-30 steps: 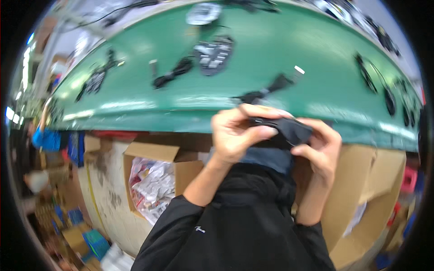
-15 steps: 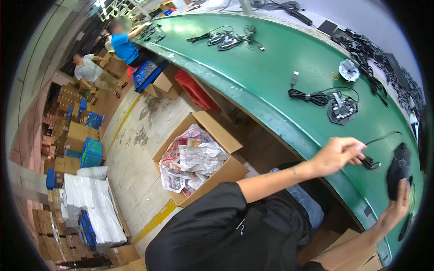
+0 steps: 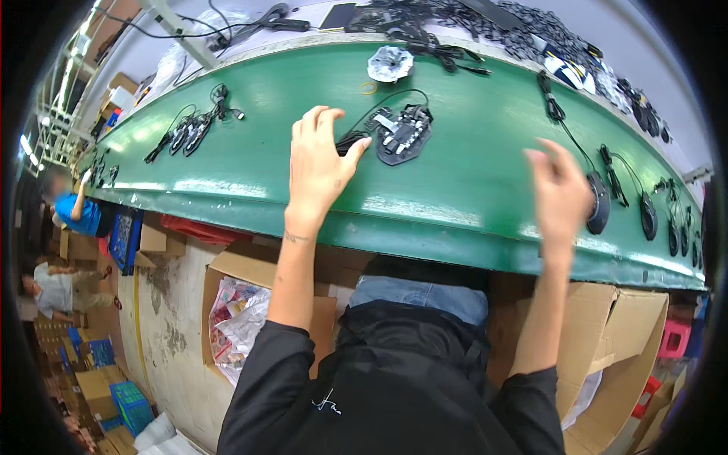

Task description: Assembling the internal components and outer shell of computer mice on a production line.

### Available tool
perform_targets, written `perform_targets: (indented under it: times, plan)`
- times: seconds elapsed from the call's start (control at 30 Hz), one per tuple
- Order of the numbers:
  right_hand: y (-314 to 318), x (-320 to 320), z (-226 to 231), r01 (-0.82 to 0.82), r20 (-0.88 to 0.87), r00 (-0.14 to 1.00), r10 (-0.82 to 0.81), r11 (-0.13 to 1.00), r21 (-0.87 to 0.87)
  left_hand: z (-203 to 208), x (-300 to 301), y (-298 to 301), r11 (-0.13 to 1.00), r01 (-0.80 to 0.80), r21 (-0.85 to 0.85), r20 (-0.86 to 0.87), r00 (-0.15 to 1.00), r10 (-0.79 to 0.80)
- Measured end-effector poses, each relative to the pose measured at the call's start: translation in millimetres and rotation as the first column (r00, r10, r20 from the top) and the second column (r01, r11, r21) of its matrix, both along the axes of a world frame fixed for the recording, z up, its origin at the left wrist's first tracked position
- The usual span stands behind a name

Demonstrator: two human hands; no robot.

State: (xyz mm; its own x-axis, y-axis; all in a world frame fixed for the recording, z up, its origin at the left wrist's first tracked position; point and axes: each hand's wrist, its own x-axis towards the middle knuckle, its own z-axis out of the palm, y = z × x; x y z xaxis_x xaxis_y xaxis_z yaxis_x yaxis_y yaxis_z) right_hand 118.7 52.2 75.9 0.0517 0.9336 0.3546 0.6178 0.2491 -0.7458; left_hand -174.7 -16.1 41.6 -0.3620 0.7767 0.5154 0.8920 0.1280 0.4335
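- Holds left hand (image 3: pixel 318 163) wide at coiled cable (image 3: pixel 349 139), beside opened mouse (image 3: pixel 406 138) on bench (image 3: pixel 478 136).
- Has right hand (image 3: pixel 563 188) beside closed mouse (image 3: pixel 601 203); cannot tell grip through blur.
- Finds coiled cable bundled, likely against tangling.

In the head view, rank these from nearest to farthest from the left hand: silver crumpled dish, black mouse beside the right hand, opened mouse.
1. Opened mouse, just right of the left hand.
2. Silver crumpled dish, farther back.
3. Black mouse, well to the right, beside the right hand.
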Motion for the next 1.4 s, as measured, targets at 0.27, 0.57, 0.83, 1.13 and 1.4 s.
perform_targets:
  times: [0.27,0.57,0.83,1.13,1.4]
  plan:
    - [54.6,-136.8,-38.8,-0.353,0.424,0.832,0.357,0.931,-0.091,7.6,-32.8,3.3,0.948,0.14,-0.286,-0.141,0.972,-0.186]
    - [4.4,-68.1,-27.9,-0.772,-0.603,0.596,0.53,0.585,-0.249,5.5,61.5,-31.6,0.921,0.368,0.128,0.982,-0.174,-0.066]
    - [-57.2,-63.6,-16.3,-0.509,-0.132,0.812,0.569,0.8,0.316,-13.3,101.7,-24.1,0.854,0.22,0.471,0.851,-0.369,-0.374]
    - [-64.9,-63.2,-18.7,-0.442,-0.463,0.796,0.389,0.897,-0.006,-9.1,93.6,-31.4,0.784,0.276,0.556,0.82,-0.335,-0.464]
    - [-58.4,-51.5,-28.4,-0.595,-0.712,0.635,0.298,0.777,-0.205,-22.3,93.5,-39.2,0.761,0.339,0.553,0.831,-0.16,-0.532]
